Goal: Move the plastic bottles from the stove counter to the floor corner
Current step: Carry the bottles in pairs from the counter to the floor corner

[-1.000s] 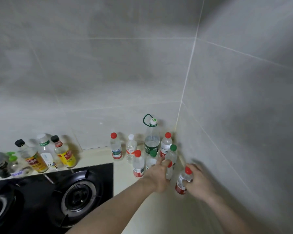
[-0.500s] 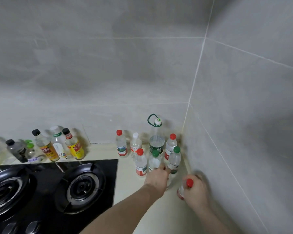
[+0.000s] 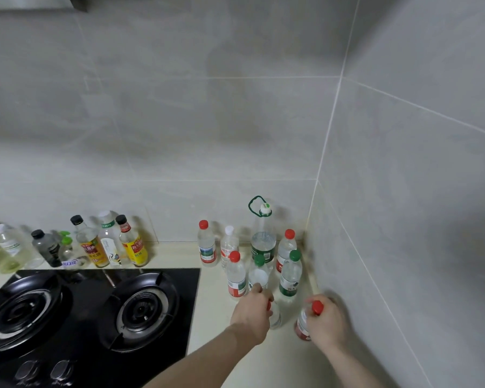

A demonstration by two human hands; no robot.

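Observation:
Several clear plastic bottles with red, green and white caps stand clustered in the counter's corner, among them a tall handled bottle [image 3: 262, 239] and a green-capped bottle [image 3: 290, 275]. My left hand [image 3: 254, 313] grips a small red-capped bottle [image 3: 275, 317], mostly hidden behind my fingers. My right hand [image 3: 328, 322] holds another red-capped bottle [image 3: 305, 323] with a red label, close to the right wall. Both held bottles sit low at the counter [image 3: 207, 303].
A black two-burner gas stove [image 3: 90, 312] fills the left of the counter. Behind it stand sauce and oil bottles [image 3: 93, 247] along the back wall. Tiled walls meet in a corner [image 3: 311, 219] just behind the bottles.
Both hands have drawn back towards me with their bottles, away from the cluster. The view has shifted, showing more of the stove.

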